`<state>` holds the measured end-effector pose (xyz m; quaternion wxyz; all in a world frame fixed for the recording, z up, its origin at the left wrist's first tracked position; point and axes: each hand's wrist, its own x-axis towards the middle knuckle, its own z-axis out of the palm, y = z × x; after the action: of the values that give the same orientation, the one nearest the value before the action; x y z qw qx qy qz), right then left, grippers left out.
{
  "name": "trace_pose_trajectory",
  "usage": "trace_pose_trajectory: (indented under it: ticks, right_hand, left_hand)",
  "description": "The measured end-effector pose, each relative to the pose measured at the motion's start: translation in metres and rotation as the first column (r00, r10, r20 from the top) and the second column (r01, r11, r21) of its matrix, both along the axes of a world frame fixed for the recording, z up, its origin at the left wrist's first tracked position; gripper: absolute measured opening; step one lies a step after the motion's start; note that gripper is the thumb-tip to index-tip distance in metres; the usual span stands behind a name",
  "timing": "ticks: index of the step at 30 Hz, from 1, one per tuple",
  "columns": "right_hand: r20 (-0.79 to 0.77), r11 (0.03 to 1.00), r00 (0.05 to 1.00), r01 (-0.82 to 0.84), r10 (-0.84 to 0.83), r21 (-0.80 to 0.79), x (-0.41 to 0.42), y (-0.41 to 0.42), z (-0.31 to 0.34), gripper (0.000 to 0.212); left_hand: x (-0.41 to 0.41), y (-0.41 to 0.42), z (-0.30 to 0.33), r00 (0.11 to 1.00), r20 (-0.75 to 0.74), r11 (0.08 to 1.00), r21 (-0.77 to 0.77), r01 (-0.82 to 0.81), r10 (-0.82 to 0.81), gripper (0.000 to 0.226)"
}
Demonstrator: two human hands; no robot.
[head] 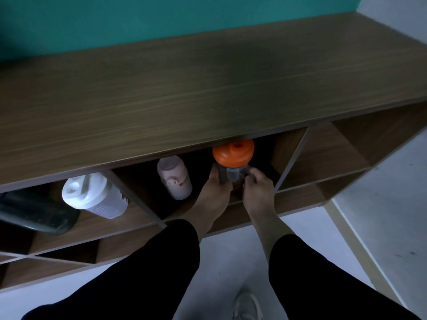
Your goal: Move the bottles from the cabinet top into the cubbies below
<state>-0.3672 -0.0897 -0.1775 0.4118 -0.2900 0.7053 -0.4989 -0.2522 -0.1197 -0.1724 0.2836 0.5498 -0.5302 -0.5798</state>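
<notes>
1. Head view: both your hands are on the orange-lid bottle (232,165), inside the middle cubby (275,153), right half, just under the cabinet top's (184,88) front edge.
2. Left hand (213,188) grips the bottle's left side, fingers curled round the clear body below the lid. Right hand (255,185) pinches the right side, fingertips on the body, knuckles toward you. Both closed on the bottle.
3. Bottle axis: upright, lid up and tipped slightly toward you. Base hidden behind your hands, so I can't tell if it already sits on the cubby floor.
4. Key relation: bottle lies straight ahead of both sets of fingers, between them, deeper into the cubby. Neither hand is clearly nearer; left is wrapped further round.
5. Arms: both forearms reach forward and down from black sleeves (323,273), nearly parallel, wrists about level with the cubby's front lip.
6. Neighbours: pink bottle (175,179) stands in the same cubby's left half, apart from your left hand. White bottle (92,195) leans in the left cubby beside a dark bottle (34,211) lying on its side at the left edge.
7. Cabinet top shows no bottles in view; right cubby (328,155) looks unused.
8. Judgement: this is likely the last placement. Next move is probably set down and let go; keep the lid clear of the top's underside, it looks close.
</notes>
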Motion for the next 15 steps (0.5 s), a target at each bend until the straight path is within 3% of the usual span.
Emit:
trace_pose_trajectory:
  ticks: [15]
  right_hand:
    - [-0.008, 0.998, 0.999, -0.049, 0.049, 0.039, 0.007, -0.002, -0.01, 0.055]
  left_hand:
    - [0.015, 0.004, 0.006, 0.997, 0.069, 0.999, 0.035, 0.029, -0.031, 0.075]
